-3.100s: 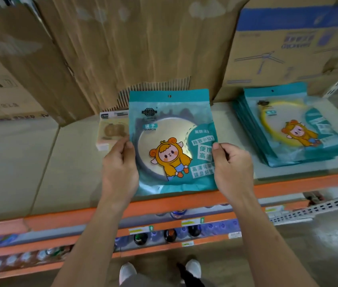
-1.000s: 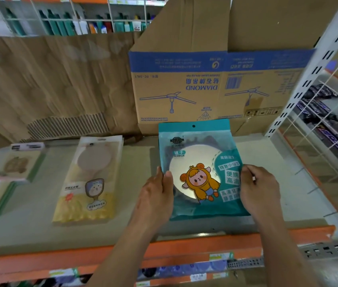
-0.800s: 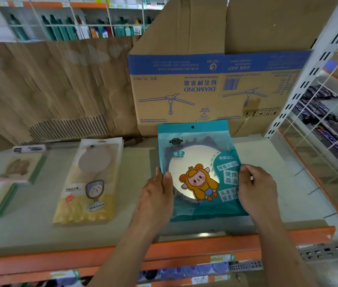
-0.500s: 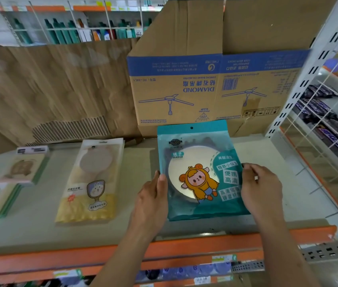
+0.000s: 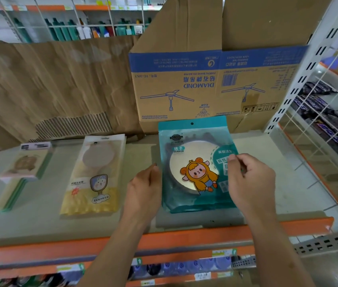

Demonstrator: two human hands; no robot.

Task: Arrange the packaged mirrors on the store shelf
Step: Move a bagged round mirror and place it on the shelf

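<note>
Right of centre in the frame: teal mirror packet (image 5: 195,168), lying flat on the grey shelf (image 5: 39,222), hang hole at the far end, near the foot of the cardboard box (image 5: 184,90). Round mirror showing through the clear film, with a cartoon figure in a yellow hood printed over it.

At the packet's left edge: left hand (image 5: 143,193), fingers straight and together, tips touching or just beside the film; which of the 2, impossible to tell.

Over the packet's right side: right hand (image 5: 251,183), fingers curled inward, thumb tip above the printed teal panel. Pinching the film or only poised above it: cannot tell, the edge hidden under the hand.

Left of the left hand, apart from it: yellow mirror packet (image 5: 93,177), flat on the same shelf, a handled mirror shape inside and a small cartoon mirror printed low on the front.

Further toward the left edge of the frame: pink and green packets (image 5: 23,170), stacked, a white label strip at the far end.

Behind all 3 lots: brown cardboard sheet (image 5: 50,83) standing across the left and middle, then the box with blue band and fan drawings, print upside down.

Along the bottom of the frame: orange shelf edge (image 5: 184,235), price tags and blurred goods below it.

On the right: white slotted upright (image 5: 309,65) and wire grid (image 5: 329,146), dark wrapped goods beyond it.

Upper left: green bottles (image 5: 60,30) on distant shelving.
</note>
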